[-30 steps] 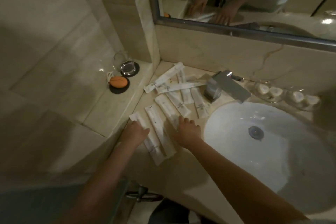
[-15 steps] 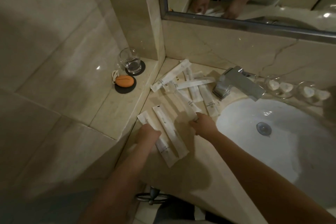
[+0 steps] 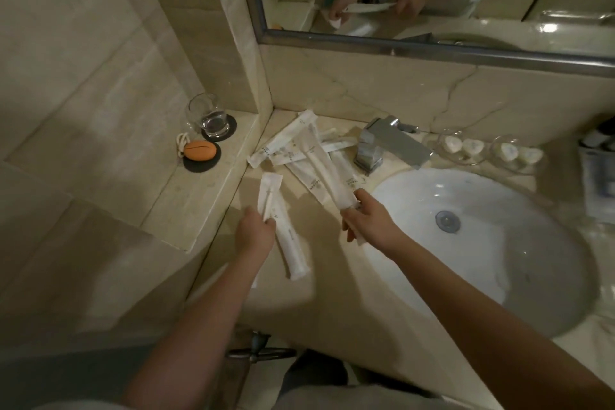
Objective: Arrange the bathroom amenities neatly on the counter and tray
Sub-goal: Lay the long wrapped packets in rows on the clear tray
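Marble counter (image 3: 332, 293) beside a white sink (image 3: 499, 243), dim light. Left hand (image 3: 254, 236) pinches a slim packet (image 3: 269, 188) partway along. Right hand (image 3: 372, 225) grips a long packet (image 3: 327, 173) at its near end, far end over the pile (image 3: 286, 143) by the tap (image 3: 389, 143). A loose packet (image 3: 293, 250) lies flat between the hands. Packets probably light, crinkly, slippery: take them mid-length, gently.

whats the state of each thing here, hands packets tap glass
left hand, gripping a wrapped packet
right hand, gripping a long packet
loose packet, flat on the counter beside the left hand
packet pile, scattered and overlapping beside the tap
tap, no water running
glass, upright on a dark coaster
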A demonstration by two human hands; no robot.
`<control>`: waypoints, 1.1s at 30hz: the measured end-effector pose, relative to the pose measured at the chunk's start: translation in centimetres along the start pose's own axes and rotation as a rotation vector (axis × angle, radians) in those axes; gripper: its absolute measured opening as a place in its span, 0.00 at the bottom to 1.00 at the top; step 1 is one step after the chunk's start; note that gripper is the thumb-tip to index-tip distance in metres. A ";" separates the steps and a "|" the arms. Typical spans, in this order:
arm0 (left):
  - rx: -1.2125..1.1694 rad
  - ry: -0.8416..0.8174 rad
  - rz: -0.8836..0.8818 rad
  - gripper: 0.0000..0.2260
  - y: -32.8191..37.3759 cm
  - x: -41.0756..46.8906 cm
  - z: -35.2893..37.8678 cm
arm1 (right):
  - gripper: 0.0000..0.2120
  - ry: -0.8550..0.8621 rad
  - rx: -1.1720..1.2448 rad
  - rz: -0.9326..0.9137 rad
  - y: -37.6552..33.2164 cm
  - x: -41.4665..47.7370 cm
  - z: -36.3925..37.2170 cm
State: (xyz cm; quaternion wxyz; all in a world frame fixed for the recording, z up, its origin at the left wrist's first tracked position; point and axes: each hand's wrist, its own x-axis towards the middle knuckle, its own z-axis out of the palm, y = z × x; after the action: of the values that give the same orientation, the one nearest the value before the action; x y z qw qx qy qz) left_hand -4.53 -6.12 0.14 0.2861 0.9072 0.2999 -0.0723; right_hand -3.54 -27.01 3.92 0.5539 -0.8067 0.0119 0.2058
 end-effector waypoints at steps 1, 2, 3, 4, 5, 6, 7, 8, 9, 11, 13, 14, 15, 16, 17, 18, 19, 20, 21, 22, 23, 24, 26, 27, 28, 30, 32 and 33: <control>-0.016 0.022 0.040 0.10 0.8 -0.4 -0.2 | 0.05 0.008 0.026 -0.011 0.1 -0.5 -0.7; -0.043 0.039 0.082 0.08 1.8 -1.0 -0.4 | 0.03 0.024 0.048 -0.024 0.3 -1.0 -1.5; -0.081 0.047 0.118 0.06 2.8 -1.6 -0.4 | 0.01 0.047 0.061 -0.037 0.5 -1.6 -2.4; -0.128 0.054 0.154 0.05 3.9 -2.3 -0.4 | 0.02 0.077 0.068 -0.051 0.9 -2.2 -3.3; -0.182 0.058 0.178 0.05 5.1 -3.0 -0.2 | 0.03 0.107 0.072 -0.061 1.4 -2.9 -4.3; -0.231 0.056 0.200 0.05 6.3 -3.7 0.2 | 0.03 0.138 0.086 -0.065 2.0 -3.5 -5.3; -0.271 0.045 0.222 0.06 7.5 -4.5 0.7 | 0.03 0.168 0.104 -0.061 2.5 -4.3 -6.4; -0.303 0.029 0.250 0.06 8.8 -5.4 1.3 | 0.03 0.199 0.129 -0.053 3.2 -5.2 -7.6; -0.325 0.003 0.280 0.06 10.1 -6.4 2.0 | 0.03 0.231 0.151 -0.039 3.8 -6.1 -8.8; -0.347 -0.058 0.347 0.06 12.5 -8.2 3.8 | 0.03 0.298 0.185 -0.004 5.3 -8.0 -11.3; -0.353 -0.118 0.411 0.06 14.6 -10.0 5.9 | 0.04 0.376 0.220 0.026 7.1 -10.1 -13.7; -0.356 -0.149 0.436 0.06 15.6 -10.9 7.0 | 0.05 0.418 0.242 0.035 8.0 -11.1 -14.9; -0.356 -0.179 0.459 0.07 16.5 -11.8 8.2 | 0.06 0.461 0.267 0.041 8.9 -12.3 -16.0; -0.349 -0.208 0.486 0.07 17.5 -12.7 9.3 | 0.06 0.505 0.289 0.052 9.9 -13.4 -17.0; -0.337 -0.236 0.514 0.07 18.4 -13.6 10.4 | 0.07 0.554 0.311 0.068 10.8 -14.5 -18.0; -0.322 -0.265 0.542 0.07 19.4 -14.5 11.4 | 0.07 0.606 0.328 0.080 11.6 -15.5 -19.0; -0.306 -0.295 0.566 0.08 20.3 -15.2 12.4 | 0.06 0.655 0.352 0.082 12.5 -16.6 -19.9; -0.290 -0.324 0.587 0.08 21.3 -16.0 13.3 | 0.05 0.699 0.373 0.086 13.2 -17.6 -20.8; -0.276 -0.351 0.606 0.08 22.3 -16.6 14.2 | 0.04 0.743 0.398 0.096 14.0 -18.5 -21.7; -0.262 -0.375 0.624 0.08 23.2 -17.3 15.1 | 0.03 0.784 0.414 0.115 14.7 -19.4 -22.5; -0.249 -0.393 0.639 0.09 24.0 -18.0 15.9 | 0.03 0.827 0.440 0.136 15.5 -20.2 -23.3; -0.236 -0.403 0.655 0.09 24.8 -18.6 16.8 | 0.06 0.867 0.463 0.163 16.2 -21.0 -24.1; -0.219 -0.422 0.675 0.09 26.0 -19.8 18.3 | 0.08 0.927 0.509 0.194 17.6 -22.7 -25.7; -0.217 -0.439 0.680 0.08 26.6 -20.4 18.9 | 0.07 0.951 0.523 0.202 18.2 -23.5 -26.5; -0.209 -0.454 0.685 0.08 27.1 -20.9 19.6 | 0.06 0.971 0.527 0.213 18.8 -24.3 -27.3; -0.167 -0.463 0.712 0.09 28.1 -22.2 20.8 | 0.05 1.022 0.533 0.227 19.9 -25.7 -28.9; -0.154 -0.487 0.726 0.08 29.1 -23.5 21.9 | 0.06 1.092 0.542 0.238 20.9 -26.7 -30.5; -0.155 -0.511 0.723 0.08 29.6 -24.1 22.4 | 0.06 1.133 0.547 0.242 21.3 -27.1 -31.3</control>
State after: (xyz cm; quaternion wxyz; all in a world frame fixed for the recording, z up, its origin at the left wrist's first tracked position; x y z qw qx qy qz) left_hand -5.81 -50.29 3.02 0.4251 0.8825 -0.1124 -0.1667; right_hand -23.59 -69.04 3.76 0.6204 -0.6130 0.4456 -0.2018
